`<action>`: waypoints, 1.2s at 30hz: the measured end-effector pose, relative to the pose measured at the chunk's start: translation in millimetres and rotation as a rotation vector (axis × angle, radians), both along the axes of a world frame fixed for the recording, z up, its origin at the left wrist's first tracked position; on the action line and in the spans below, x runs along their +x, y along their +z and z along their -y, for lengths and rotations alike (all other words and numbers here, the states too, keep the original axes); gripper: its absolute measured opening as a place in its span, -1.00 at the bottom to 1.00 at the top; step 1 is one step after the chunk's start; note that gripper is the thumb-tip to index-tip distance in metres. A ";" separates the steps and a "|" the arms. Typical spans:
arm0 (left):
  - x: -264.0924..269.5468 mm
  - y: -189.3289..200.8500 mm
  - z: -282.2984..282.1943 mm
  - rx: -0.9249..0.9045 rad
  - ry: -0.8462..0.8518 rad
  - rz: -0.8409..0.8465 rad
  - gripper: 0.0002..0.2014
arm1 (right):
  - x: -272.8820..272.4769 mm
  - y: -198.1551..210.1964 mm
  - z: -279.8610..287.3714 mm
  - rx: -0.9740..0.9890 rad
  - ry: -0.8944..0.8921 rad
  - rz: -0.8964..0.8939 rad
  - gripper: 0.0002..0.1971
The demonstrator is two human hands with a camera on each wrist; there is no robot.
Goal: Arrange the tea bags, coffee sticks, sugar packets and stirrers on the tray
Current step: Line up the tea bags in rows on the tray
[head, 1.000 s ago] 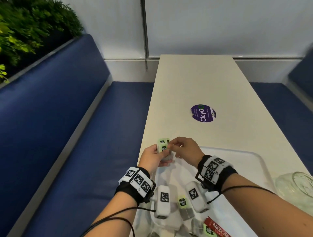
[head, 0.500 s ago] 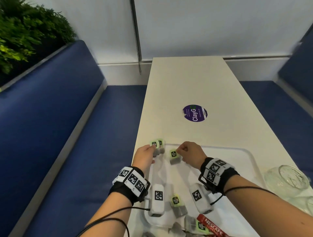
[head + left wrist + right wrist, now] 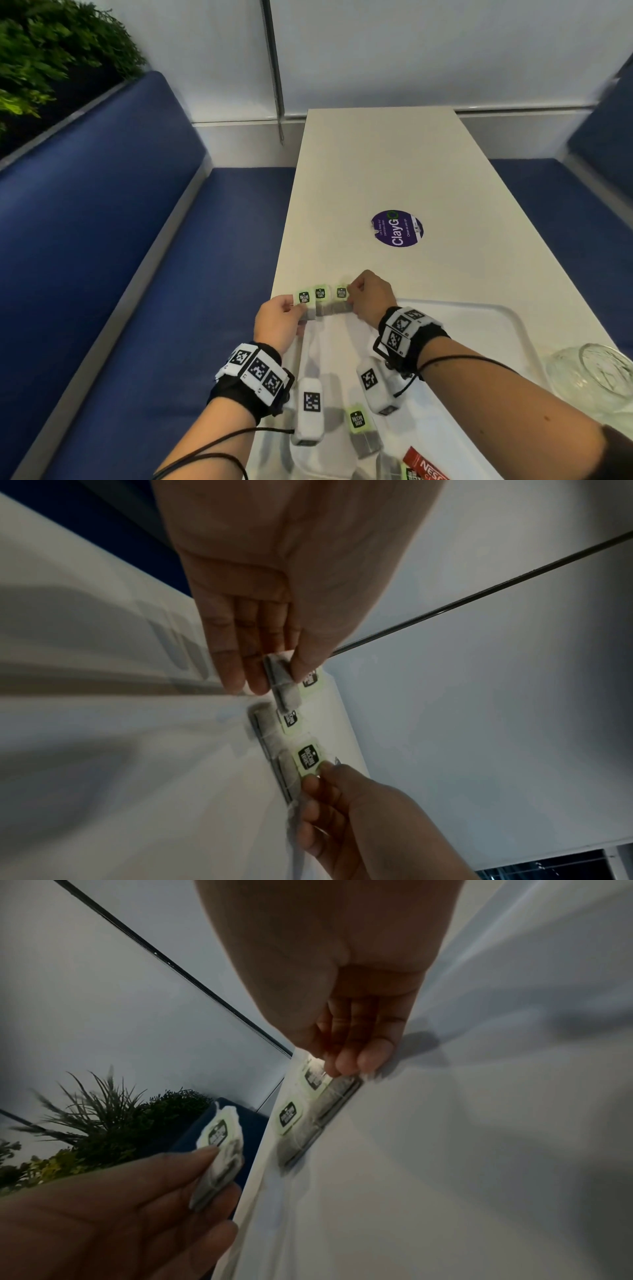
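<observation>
Three tea bags with green tags lie in a row at the far left corner of the white tray (image 3: 496,329). My left hand (image 3: 297,309) pinches the leftmost tea bag (image 3: 304,301) between thumb and fingers; the left wrist view shows this tea bag (image 3: 281,677) slightly lifted. The middle tea bag (image 3: 320,298) lies flat and untouched. My right hand (image 3: 352,298) pinches the green tag of the rightmost tea bag (image 3: 340,297), seen as a tea bag (image 3: 320,1081) under its fingertips. Another tea bag (image 3: 359,425) and a red coffee stick (image 3: 424,467) lie near the tray's front.
A clear glass jar (image 3: 596,377) lies on its side at the right, beside the tray. A round purple sticker (image 3: 397,229) marks the white table (image 3: 376,164) beyond the tray. Blue benches flank the table, and plants stand at the far left.
Both hands held the tea bags bunched together, then drew apart. The right hand has brought its bag back beside the other two, so three now lie in a row.
</observation>
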State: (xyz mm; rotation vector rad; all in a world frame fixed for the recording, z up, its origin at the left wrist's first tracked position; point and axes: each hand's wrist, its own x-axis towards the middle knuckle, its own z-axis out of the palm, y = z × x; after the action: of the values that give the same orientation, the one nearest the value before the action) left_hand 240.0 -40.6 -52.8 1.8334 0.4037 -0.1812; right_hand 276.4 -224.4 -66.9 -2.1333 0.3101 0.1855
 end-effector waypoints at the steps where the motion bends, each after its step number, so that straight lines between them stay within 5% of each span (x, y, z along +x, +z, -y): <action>1: 0.6 -1.1 -0.5 -0.017 0.019 -0.002 -0.82 | 0.8 0.5 -1.0 -0.004 -0.001 -0.005 -0.88; 8: -0.4 2.9 1.7 -0.072 0.062 0.014 -0.83 | -10.1 17.1 -0.3 0.080 -0.012 0.045 -0.78; 13: -1.1 12.9 21.3 0.074 -0.031 0.143 -0.78 | -26.4 40.1 0.2 0.250 0.166 0.034 -0.75; 19: 5.6 12.0 30.6 0.280 -0.173 0.142 -0.80 | -28.0 33.9 22.0 0.091 0.185 -0.018 -0.84; 25: 19.4 4.6 16.9 0.554 -0.357 -0.093 -0.64 | -19.0 22.0 46.1 -0.260 0.178 -0.039 -0.85; 36: 37.3 3.3 19.7 0.559 -0.350 -0.009 -0.75 | -0.4 13.3 40.0 -0.203 0.084 -0.086 -0.74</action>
State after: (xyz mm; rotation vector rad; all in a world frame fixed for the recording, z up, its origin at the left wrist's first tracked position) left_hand 277.3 -60.4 -49.4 2.4510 0.1388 -0.3419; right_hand 276.0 -264.4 -53.6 -2.3453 0.2998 0.3064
